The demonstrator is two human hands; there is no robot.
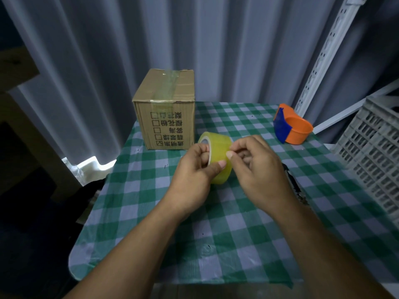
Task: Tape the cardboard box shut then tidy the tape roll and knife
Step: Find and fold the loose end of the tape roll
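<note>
A small cardboard box point(166, 108) stands at the far left of the table, flaps down, with a strip of clear tape along its top seam and down the front. My left hand point(194, 169) grips a yellowish clear tape roll point(218, 147) above the table's middle, fingers through its core. My right hand point(257, 165) pinches at the roll's outer surface with thumb and forefinger. A dark object point(291, 180), mostly hidden behind my right wrist, lies on the cloth; I cannot tell if it is the knife.
The table wears a green and white checked cloth point(216, 234). An orange and blue tape dispenser point(291, 128) sits at the far right. A grey plastic crate point(371, 152) stands at the right edge. Curtains hang behind.
</note>
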